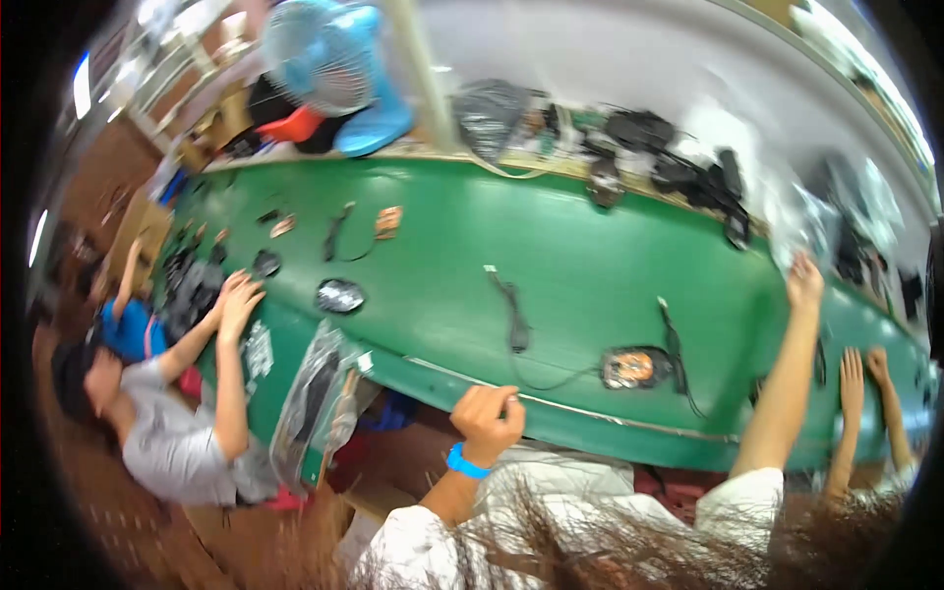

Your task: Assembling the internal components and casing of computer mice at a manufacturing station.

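Note:
My left hand (487, 423), with a blue band at the wrist, is curled closed over the near edge of the green work surface (433, 236); nothing shows in it. My right arm stretches far to the right, where my right hand (804, 283) has its fingers drawn together at the lower part of a clear plastic bag (798, 231). Between my arms lies an open computer mouse (634, 368) with an orange-brown inside and a black cable running left to a bundled part (517, 329). A second dark bundled cable (674, 349) lies beside the mouse.
A dark mouse (339, 295) and a small orange-brown piece with a cable (387, 223) lie farther left. A co-worker in grey (187, 433) sits at left beside a plastic-wrapped tray (320, 398); another person's hands (854, 379) rest at right. A blue fan (329, 64) and cluttered shelf line the back.

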The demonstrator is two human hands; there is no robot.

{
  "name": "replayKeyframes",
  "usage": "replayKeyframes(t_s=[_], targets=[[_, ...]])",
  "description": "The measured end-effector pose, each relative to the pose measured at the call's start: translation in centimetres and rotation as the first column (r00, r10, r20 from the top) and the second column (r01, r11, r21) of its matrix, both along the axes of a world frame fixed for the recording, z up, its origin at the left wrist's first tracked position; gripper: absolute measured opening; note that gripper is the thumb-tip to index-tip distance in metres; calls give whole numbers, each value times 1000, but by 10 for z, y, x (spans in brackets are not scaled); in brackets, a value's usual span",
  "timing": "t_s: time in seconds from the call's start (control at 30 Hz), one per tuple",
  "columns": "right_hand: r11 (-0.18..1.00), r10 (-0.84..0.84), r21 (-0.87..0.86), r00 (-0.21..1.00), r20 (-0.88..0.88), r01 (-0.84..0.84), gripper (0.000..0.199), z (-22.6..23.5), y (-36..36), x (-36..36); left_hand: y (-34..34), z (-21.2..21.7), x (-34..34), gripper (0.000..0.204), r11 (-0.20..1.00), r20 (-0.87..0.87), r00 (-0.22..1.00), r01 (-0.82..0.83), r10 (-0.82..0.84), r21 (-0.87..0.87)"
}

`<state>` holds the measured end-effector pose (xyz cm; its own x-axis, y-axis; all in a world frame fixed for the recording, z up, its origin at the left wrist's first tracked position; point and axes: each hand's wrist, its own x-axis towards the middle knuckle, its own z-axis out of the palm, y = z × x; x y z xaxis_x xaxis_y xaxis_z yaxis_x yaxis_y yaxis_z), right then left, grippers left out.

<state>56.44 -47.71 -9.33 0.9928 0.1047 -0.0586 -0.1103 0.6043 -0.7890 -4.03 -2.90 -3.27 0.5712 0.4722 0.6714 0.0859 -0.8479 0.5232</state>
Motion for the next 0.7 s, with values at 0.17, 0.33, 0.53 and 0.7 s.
replayKeyframes(t_s=[0.17,0.33,0.53,0.7], targets=[[982,176,-69,984,24,-174,21,58,92,-99,3,-5,-11,10,1000,-73,997,6,-6,0],[986,133,-98,991,-36,-135,32,62,64,-122,1,-11,-3,12,999,-51,997,52,-52,-4],[980,199,16,975,-95,-199,29,60,64,-129,5,-15,-6,11,999,-19,999,38,-37,25],[958,-259,-172,948,-184,228,23,61,52,-111,4,-14,-15,11,999,-51,998,22,-20,33]])
